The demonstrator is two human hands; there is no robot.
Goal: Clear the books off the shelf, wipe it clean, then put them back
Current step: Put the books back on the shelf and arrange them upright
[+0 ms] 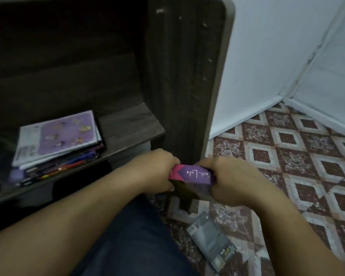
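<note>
Shelf (131, 124), left end: stack of books (58, 142) lying flat | past its front right corner: my left grip (157, 168) and right grip (227, 180) each curl tight round one end of a pink-and-purple book (191, 174) | tiled floor (287, 156) below: grey packet (211, 246).

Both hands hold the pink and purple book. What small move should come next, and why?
Probably set the pink and purple book down on the tiled floor: the left hand and right hand grip it below the shelf edge, and a stack of magazines lies on the shelf, so clearing seems unfinished.
</note>
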